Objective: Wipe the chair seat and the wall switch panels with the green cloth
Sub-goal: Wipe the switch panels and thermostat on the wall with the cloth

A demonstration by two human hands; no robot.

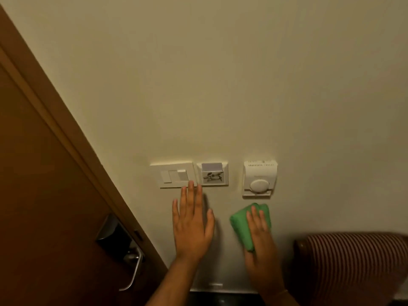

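We face a plain cream wall [220,85], with a brown wooden door [44,195] at the left and a chair with striped red-and-white upholstery [353,261] low at the right; its seat is out of view. On the wall sit three white fittings in a row: a wide rectangular switch plate [172,175], a square key-card holder panel [213,174] just beside it, and a vented thermostat box with a round dial [260,178] set apart to the right.

Our folded green cloth [247,224] lies pressed against the wall directly below the thermostat, near it but not touching, its long axis tilted up toward that box. So the next wipe, as we judge it, runs straight up, and the right hand is the nearer one.

Our right hand [261,237] is the working grip: fingers laid flat over the cloth, pinning it to the wall rather than curling round it. Our left hand [192,224] is spread flat and empty, fingertips [191,184] touching the switch plate's lower edge.
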